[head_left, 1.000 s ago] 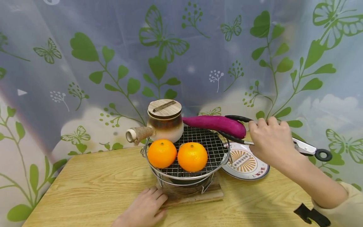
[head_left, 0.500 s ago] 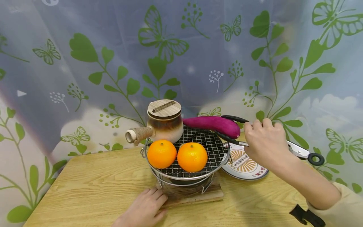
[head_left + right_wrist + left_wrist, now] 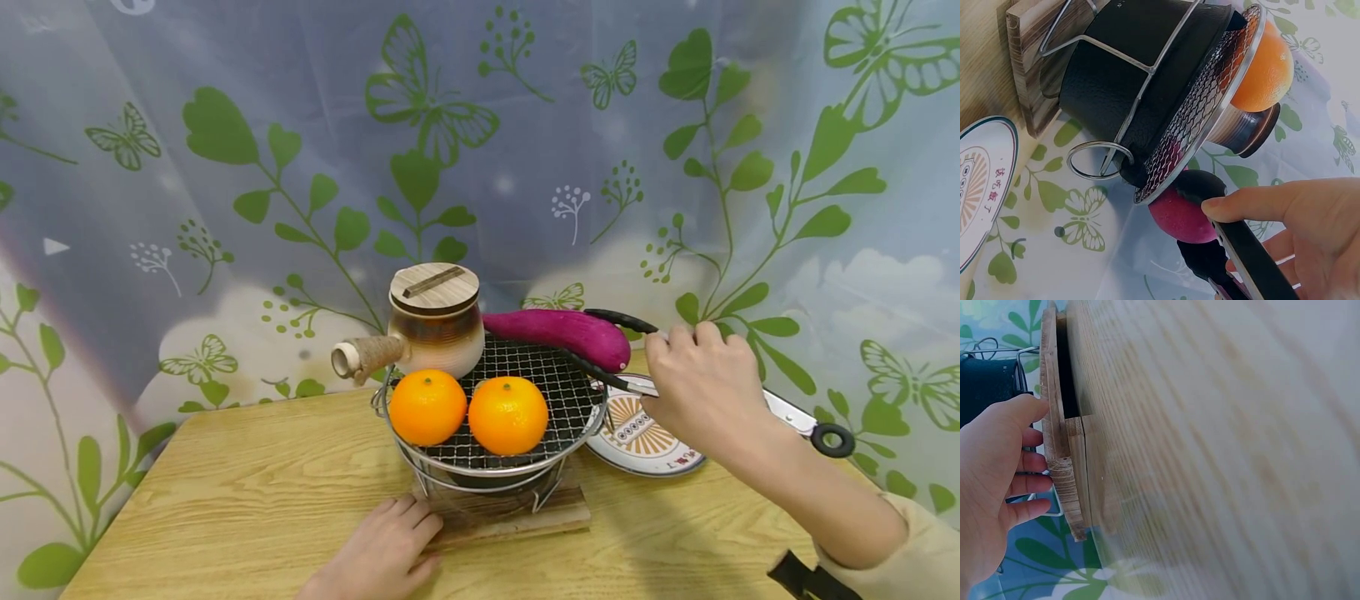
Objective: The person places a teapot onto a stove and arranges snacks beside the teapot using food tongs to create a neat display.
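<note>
My right hand (image 3: 705, 375) grips a pair of black-tipped tongs (image 3: 1250, 256), thumb along one arm. Their tips pinch the thick end of a long purple eggplant (image 3: 558, 329) at the back right of the round wire grill (image 3: 573, 425). The eggplant's thin end reaches the lidded clay pot (image 3: 438, 333); its far tip is hidden there. Two oranges (image 3: 508, 415) sit at the grill's front. My left hand (image 3: 386, 542) rests near the front left corner of the wooden board (image 3: 517, 525) under the stove, its fingers relaxed and touching the board's edge (image 3: 1066, 469).
A white patterned plate (image 3: 652, 458) lies right of the stove, partly beneath the right forearm. The pot's wrapped side handle (image 3: 371, 354) juts out to the left. Behind the wooden table (image 3: 262, 467) hangs a leaf-and-butterfly cloth (image 3: 300, 125).
The right hand has shifted left with the tongs, and the eggplant's thick end has moved left and slightly down over the grill. The left hand has stayed in place.
</note>
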Available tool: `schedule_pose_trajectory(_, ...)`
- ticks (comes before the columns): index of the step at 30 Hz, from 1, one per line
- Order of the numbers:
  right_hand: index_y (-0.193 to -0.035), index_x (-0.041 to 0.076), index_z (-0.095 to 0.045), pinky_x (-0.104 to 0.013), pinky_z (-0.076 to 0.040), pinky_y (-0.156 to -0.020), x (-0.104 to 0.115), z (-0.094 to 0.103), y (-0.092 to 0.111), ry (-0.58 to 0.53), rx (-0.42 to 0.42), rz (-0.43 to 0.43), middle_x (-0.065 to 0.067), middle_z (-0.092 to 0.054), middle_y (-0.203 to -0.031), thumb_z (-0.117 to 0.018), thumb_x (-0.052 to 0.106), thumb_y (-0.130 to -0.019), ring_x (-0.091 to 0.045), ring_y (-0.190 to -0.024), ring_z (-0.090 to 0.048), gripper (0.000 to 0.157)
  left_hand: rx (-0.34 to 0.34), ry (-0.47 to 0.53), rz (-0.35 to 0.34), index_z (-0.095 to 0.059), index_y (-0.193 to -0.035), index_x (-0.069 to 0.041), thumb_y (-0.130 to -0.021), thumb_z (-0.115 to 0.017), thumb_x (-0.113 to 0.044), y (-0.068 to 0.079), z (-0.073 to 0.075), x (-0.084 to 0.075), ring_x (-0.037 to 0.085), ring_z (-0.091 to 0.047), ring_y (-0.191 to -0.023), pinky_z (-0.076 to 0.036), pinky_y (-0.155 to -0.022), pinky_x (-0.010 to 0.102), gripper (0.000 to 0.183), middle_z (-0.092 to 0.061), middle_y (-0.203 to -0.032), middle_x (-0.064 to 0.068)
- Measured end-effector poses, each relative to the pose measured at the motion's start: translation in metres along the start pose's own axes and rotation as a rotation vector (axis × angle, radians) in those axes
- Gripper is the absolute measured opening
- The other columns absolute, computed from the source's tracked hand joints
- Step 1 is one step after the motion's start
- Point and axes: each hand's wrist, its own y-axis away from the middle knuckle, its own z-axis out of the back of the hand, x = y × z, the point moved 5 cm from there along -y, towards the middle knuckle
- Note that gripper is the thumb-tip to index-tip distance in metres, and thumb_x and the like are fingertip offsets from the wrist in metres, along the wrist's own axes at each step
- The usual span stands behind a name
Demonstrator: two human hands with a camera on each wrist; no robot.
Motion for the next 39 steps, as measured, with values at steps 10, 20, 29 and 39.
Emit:
schedule_pose_trajectory(10,-0.075,0.002,-0.05,-0.036,-0.031,-0.047,0.0,0.0,0.004,-0.019,0.031,-0.014,-0.006,-0.04,-0.064,-0.082,0.035,-0.058,-0.032,-0.064,-0.046,0.049,-0.047,0.009,-0.007,-0.059,-0.09,-0.015,-0.078,-0.067,-0.034,0.0,0.001,0.0,0.018,-0.054,-0.084,-0.045,-0.073,0.034,0.023,-0.057,-0.087,-0.001)
schedule_pose_trajectory(20,-0.084,0.0,-0.056,-0.037,-0.035,-0.047,0.0,0.002,0.005,-0.038,0.109,-0.021,-0.008,-0.045,-0.069,-0.08,0.039,-0.06,-0.032,-0.068,-0.046,0.051,-0.026,0.0,-0.008,-0.06,-0.091,-0.015,-0.078,-0.067,-0.035,0.0,0.001,0.0,0.02,-0.055,-0.085,-0.046,-0.074,0.034,0.025,-0.058,-0.088,0.0)
schedule_pose_trajectory(29,-0.081,0.002,-0.054,-0.036,-0.035,-0.045,0.001,0.006,0.009,-0.053,0.119,-0.019,-0.006,-0.044,-0.068,-0.079,0.043,-0.061,-0.031,-0.068,-0.045,0.052,-0.041,-0.001,-0.008,-0.06,-0.091,-0.014,-0.077,-0.067,-0.034,0.0,0.001,0.0,0.019,-0.054,-0.085,-0.046,-0.074,0.034,0.025,-0.057,-0.088,0.0)
schedule_pose_trajectory(39,-0.081,0.002,-0.054,-0.037,-0.04,-0.047,0.007,0.012,0.013,-0.051,0.092,0.008,-0.009,-0.05,-0.074,-0.08,0.041,-0.059,-0.033,-0.075,-0.049,0.051,-0.075,0.007,-0.006,-0.058,-0.088,-0.015,-0.076,-0.068,-0.033,0.0,0.002,0.0,0.017,-0.052,-0.08,-0.044,-0.071,0.033,0.023,-0.054,-0.083,-0.002)
